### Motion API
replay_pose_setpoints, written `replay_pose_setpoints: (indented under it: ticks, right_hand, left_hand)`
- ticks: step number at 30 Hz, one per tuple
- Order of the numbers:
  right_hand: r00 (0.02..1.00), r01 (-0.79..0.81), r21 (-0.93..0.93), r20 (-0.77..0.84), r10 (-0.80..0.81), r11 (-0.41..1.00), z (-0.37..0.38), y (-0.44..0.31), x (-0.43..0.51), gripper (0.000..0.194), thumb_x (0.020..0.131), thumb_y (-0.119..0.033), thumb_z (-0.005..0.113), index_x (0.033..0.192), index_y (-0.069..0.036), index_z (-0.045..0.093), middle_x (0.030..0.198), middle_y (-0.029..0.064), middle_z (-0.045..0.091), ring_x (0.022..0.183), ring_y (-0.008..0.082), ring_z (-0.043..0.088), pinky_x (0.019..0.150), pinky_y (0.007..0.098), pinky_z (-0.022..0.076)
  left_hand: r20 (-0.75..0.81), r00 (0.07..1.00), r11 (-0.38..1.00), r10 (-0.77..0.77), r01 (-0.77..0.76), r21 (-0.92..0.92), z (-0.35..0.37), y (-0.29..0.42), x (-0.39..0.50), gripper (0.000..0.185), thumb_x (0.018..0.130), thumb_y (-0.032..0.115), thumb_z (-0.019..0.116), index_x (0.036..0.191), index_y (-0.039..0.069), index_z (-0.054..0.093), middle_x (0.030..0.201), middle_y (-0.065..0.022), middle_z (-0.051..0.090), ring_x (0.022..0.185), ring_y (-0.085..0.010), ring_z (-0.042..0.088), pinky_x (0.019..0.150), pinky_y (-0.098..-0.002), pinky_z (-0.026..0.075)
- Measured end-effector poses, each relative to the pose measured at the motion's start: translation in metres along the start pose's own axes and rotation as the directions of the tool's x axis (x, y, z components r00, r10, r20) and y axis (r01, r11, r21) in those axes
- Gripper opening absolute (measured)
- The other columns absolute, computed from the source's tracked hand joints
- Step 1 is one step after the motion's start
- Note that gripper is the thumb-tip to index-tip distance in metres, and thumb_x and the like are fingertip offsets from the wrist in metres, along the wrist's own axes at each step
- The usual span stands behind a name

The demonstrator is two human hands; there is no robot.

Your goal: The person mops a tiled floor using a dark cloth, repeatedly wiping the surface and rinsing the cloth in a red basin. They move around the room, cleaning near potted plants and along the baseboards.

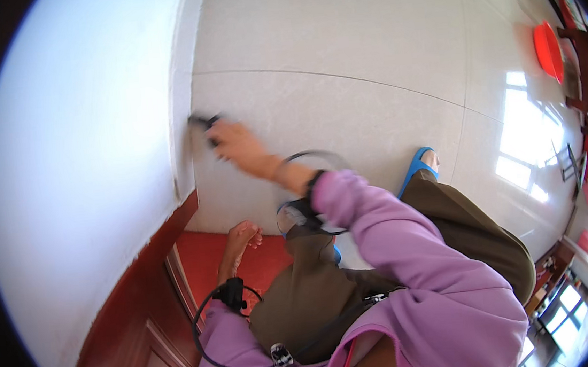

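My right hand (pixel 235 144) is closed around a small dark tool (pixel 204 122), blurred so that its exact kind cannot be told. The tool's far end is at the pale skirting (pixel 181 109), where the white wall (pixel 94 122) meets the tiled floor (pixel 323 39). Lower down, my left hand (pixel 245 235) hangs over a red mat (pixel 203 257) beside the dark red wooden door frame (pixel 172 225). Its fingers are loosely curled, and nothing shows in them.
A panelled wooden door (pixel 156 353) stands at lower left. My feet wear blue slippers (pixel 415 165) on the tiles. At the far right are a red basin (pixel 548 52) and dark wooden furniture (pixel 585 69). Black cables (pixel 196 323) run along both my arms.
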State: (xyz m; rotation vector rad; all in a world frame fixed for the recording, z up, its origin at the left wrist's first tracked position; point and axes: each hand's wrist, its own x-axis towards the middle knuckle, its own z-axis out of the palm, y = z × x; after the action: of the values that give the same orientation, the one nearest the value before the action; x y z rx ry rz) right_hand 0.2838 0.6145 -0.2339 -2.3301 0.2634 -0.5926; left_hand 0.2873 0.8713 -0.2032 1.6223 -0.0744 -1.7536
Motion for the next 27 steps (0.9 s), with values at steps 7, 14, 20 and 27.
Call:
replay_pose_setpoints:
  ticks: [7, 14, 20, 27]
  right_hand:
    - [0.99, -0.143, -0.122, -0.02, 0.142, 0.982, -0.018, 0.03, -0.021, 0.026, 0.076, -0.01, 0.06, 0.099, -0.02, 0.068, 0.129, 0.008, 0.052, 0.127, 0.0291, 0.041, 0.105, 0.0501, 0.0299]
    - [0.724, -0.68, -0.457, -0.543, 0.426, 0.573, -0.208, 0.146, -0.21, 0.041, 0.07, 0.004, 0.054, 0.104, -0.015, 0.067, 0.123, 0.0133, 0.055, 0.12, 0.0332, 0.047, 0.099, 0.0449, 0.0379]
    - [0.075, -0.941, 0.121, -0.835, 0.546, 0.315, -0.283, 0.169, -0.235, 0.045, 0.072, 0.008, 0.049, 0.112, -0.007, 0.065, 0.123, 0.0164, 0.054, 0.111, 0.0321, 0.054, 0.097, 0.0366, 0.0423]
    - [0.914, -0.331, -0.138, -0.292, 0.281, 0.933, -0.065, 0.058, -0.052, 0.03, 0.079, -0.005, 0.057, 0.107, -0.012, 0.064, 0.13, 0.012, 0.05, 0.127, 0.0303, 0.042, 0.104, 0.0468, 0.0339]
  left_hand:
    - [-0.069, 0.998, 1.0, -0.006, 0.007, 0.021, -0.005, 0.025, -0.011, 0.022, 0.09, 0.025, 0.056, 0.084, 0.004, 0.062, 0.07, -0.0028, 0.061, 0.061, -0.0106, 0.059, 0.054, -0.0221, 0.045]
    - [-0.002, 0.999, 0.995, -0.055, 0.055, 0.086, 0.007, 0.043, 0.007, 0.021, 0.09, 0.023, 0.055, 0.086, 0.004, 0.062, 0.069, -0.0023, 0.061, 0.062, -0.0098, 0.058, 0.055, -0.0224, 0.045]
    - [0.106, 0.994, 0.991, 0.001, -0.016, 0.136, 0.021, 0.057, 0.033, 0.02, 0.09, 0.022, 0.054, 0.087, 0.004, 0.062, 0.069, -0.0018, 0.061, 0.061, -0.0088, 0.056, 0.057, -0.0225, 0.044]
    - [0.112, 0.994, 0.986, 0.004, -0.023, 0.166, 0.023, 0.064, 0.042, 0.021, 0.09, 0.025, 0.056, 0.087, 0.005, 0.062, 0.07, -0.0015, 0.061, 0.061, -0.0088, 0.056, 0.058, -0.0225, 0.044]
